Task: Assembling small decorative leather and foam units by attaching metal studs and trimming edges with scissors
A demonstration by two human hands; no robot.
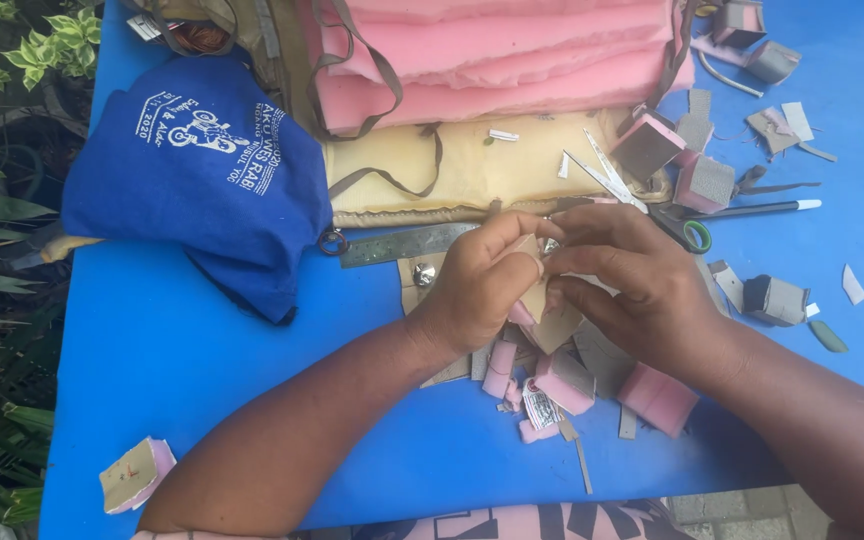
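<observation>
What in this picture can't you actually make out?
All in the head view:
- The small beige piece held between the left hand and right hand: the fingers cover most of it.
- The metal ruler: its right end is hidden behind the hands.
- The pink foam stack: cut off by the top edge.
- The scissors: the right hand partly hides the handles.

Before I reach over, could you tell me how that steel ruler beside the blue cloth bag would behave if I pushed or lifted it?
The ruler looks thin, flat metal, so probably stiff. It would likely slide across the smooth blue table, not roll. One end lies under the left hand, so it may catch.
</observation>
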